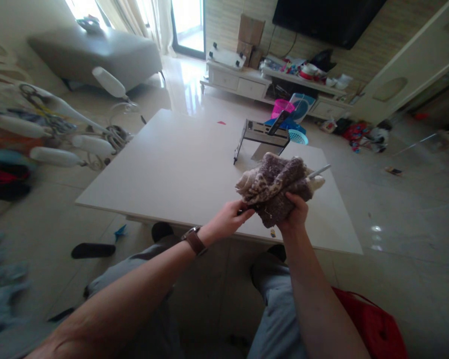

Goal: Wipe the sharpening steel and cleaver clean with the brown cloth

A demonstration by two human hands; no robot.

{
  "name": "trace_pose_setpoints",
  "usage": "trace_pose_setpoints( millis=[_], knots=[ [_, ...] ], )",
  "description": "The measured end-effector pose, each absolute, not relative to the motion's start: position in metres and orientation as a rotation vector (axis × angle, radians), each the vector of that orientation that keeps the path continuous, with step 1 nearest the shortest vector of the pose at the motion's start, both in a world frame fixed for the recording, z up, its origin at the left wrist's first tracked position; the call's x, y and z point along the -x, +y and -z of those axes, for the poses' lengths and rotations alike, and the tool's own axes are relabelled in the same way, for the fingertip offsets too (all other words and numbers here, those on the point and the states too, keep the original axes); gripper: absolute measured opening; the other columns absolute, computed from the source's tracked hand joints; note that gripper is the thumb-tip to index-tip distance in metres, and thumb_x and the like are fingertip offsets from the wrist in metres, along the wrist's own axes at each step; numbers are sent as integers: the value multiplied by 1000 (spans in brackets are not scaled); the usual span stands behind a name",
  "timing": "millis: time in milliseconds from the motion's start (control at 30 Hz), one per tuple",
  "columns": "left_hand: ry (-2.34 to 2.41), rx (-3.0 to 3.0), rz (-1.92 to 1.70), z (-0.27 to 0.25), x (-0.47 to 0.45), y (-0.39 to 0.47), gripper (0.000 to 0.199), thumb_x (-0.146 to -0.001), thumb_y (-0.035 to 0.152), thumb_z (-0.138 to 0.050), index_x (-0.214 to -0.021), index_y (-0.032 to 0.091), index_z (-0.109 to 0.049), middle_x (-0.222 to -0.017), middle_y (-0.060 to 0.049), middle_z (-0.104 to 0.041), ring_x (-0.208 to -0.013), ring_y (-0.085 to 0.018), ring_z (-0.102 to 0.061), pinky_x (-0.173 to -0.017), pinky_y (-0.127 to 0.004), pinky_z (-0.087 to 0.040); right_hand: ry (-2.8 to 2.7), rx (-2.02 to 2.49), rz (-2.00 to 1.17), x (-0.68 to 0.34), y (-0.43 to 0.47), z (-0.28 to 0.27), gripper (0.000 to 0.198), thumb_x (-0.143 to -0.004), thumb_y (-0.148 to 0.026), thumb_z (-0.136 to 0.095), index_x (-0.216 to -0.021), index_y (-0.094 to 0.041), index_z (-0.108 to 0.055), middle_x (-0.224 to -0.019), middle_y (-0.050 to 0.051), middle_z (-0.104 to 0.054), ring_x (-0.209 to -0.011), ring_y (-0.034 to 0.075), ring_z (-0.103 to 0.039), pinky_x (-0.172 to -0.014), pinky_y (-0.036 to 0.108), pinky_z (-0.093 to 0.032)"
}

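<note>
A bundled brown-and-cream knitted piece (275, 182) is held up above the near side of the white table (153, 169). From its right end juts a thin, pale grey stick (319, 172); its other end is hidden in the folds. My right hand (296, 212) grips the bundle from below, thumb pressed on the brown fabric. At the lower left edge of the knitting, my left hand (235, 217) has its fingers closed, partly under the fabric. A watch with a brown strap (195, 241) is on my left wrist.
Just beyond the bundle stands a black-and-grey metal frame (264, 132) on the table. A small red scrap (221, 122) lies near the far edge. Lamp arms with white shades (93, 144) reach in at the left. A red bag (374, 324) sits by my right leg.
</note>
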State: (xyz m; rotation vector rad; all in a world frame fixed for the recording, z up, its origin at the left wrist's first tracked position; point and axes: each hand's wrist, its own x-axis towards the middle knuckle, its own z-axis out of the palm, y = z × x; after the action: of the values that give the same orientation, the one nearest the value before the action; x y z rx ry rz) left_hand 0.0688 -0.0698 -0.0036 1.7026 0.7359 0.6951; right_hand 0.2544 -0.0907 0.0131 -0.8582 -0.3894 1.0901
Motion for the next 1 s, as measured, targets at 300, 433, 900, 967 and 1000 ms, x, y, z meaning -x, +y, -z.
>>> trace_pose_setpoints(
  millis=[300, 433, 900, 967, 1000],
  knots=[
    [721, -1597, -463, 13, -66, -60, 38, -92, 52, -53, -86, 15, -62, -66, 1, -57, -51, -9, -51, -48, -21, -41, -345, 869, -1110, -251, -81, -3, 24, -65, -23, -71, -89, -20, -69, -80, 0, -75, -75, 22, -72, -78, 44, -64],
    [722, -1631, -441, 15, -63, -54, 37, -92, 52, -53, -83, 17, -60, -67, 1, -58, -53, -10, -52, -50, -21, -41, -323, 879, -1078, -259, -79, -2, 24, -68, -25, -69, -91, -20, -69, -83, 0, -76, -76, 22, -72, -79, 46, -64],
    [900, -1870, -480, 9, -47, -40, 34, -92, 43, -49, -71, 17, -57, -61, 3, -50, -58, -11, -42, -55, -26, -27, -230, 829, -912, -292, -86, -24, 27, -73, -23, -64, -99, -22, -68, -94, 0, -75, -92, 20, -72, -85, 41, -62],
    [911, -1865, -520, 8, -49, -40, 35, -92, 42, -49, -70, 17, -56, -60, 3, -48, -57, -11, -39, -54, -26, -25, -223, 836, -924, -289, -86, -27, 27, -73, -21, -63, -99, -21, -69, -94, 1, -75, -91, 21, -72, -84, 41, -62],
    [914, -1858, -546, 8, -51, -40, 35, -93, 42, -48, -70, 17, -55, -60, 3, -47, -57, -11, -39, -55, -26, -24, -224, 836, -940, -287, -86, -27, 27, -73, -20, -63, -99, -21, -69, -94, 1, -75, -90, 21, -72, -83, 41, -62]
  ],
)
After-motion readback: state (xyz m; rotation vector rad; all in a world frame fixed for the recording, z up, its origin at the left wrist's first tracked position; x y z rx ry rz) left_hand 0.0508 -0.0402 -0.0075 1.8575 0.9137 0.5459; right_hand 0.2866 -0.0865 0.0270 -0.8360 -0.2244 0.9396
